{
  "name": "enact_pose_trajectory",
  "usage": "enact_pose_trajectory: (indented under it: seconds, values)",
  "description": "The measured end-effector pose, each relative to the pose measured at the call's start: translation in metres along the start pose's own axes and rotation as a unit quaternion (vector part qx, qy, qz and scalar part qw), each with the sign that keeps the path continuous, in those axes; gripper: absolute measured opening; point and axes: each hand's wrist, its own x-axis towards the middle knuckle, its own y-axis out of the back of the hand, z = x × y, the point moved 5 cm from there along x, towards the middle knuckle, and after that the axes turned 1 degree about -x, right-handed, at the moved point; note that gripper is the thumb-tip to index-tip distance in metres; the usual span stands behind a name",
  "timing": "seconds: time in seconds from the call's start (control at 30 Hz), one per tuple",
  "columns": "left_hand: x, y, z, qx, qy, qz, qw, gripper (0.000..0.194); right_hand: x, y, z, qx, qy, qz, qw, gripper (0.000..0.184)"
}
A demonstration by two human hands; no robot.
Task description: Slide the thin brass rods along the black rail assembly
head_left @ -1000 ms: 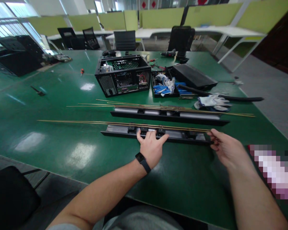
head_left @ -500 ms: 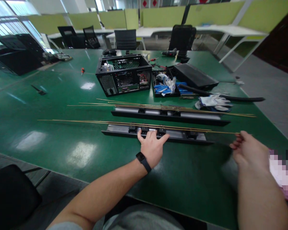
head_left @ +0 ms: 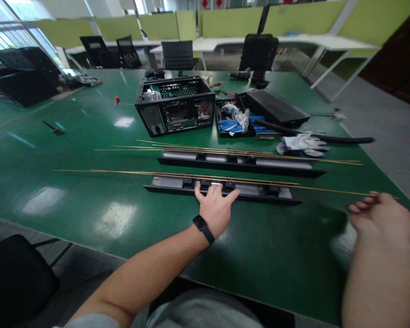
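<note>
My left hand point(head_left: 216, 210) rests over the front wall of the nearer long black channel point(head_left: 249, 197), fingertips hooked inside by the small black blocks point(head_left: 229, 184), thumb stretched to the right. Thin brass-coloured rods point(head_left: 123, 172) lie along this channel, reaching far past its left end. At the right, my right hand point(head_left: 382, 214) pinches one thin brass-coloured rod point(head_left: 331, 189) near its right end, and a short tip shows beyond the fingers. Behind stands a second black channel point(head_left: 287, 173) with several similar rods point(head_left: 133, 148) lying over it.
Behind the channels stand an opened computer case point(head_left: 176, 107) and a black tray point(head_left: 237, 135) with blue-and-white gloves point(head_left: 234, 120). Another glove point(head_left: 304, 145), a black tube point(head_left: 348, 139) and a flat black panel point(head_left: 276, 108) lie to the right. A dark chair point(head_left: 17, 278) is at lower left.
My right hand has moved to the right, drawing the pinched rod to the right along the nearer channel. My left hand has stayed in place on the channel.
</note>
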Motion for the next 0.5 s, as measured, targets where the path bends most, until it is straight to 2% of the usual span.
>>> enact_pose_trajectory:
  seconds: [0.07, 0.27, 0.37, 0.5]
  values:
    - [0.000, 0.000, 0.000, 0.000, 0.001, -0.003, 1.000, 0.051, -0.023, -0.009, 0.002, 0.021, -0.040, -0.005, 0.999, 0.034]
    - [0.000, 0.000, 0.001, 0.003, 0.003, -0.006, 1.000, 0.051, -0.090, -0.053, 0.021, -0.034, -0.068, -0.133, 0.988, 0.015]
    - [-0.001, -0.001, 0.000, 0.006, 0.000, -0.004, 1.000, 0.052, -0.108, -0.064, 0.031, -0.047, -0.043, -0.150, 0.987, 0.014]
    - [-0.001, 0.000, 0.000, 0.006, -0.005, 0.005, 1.000, 0.052, -0.116, -0.067, 0.033, -0.056, -0.034, -0.159, 0.985, 0.016]
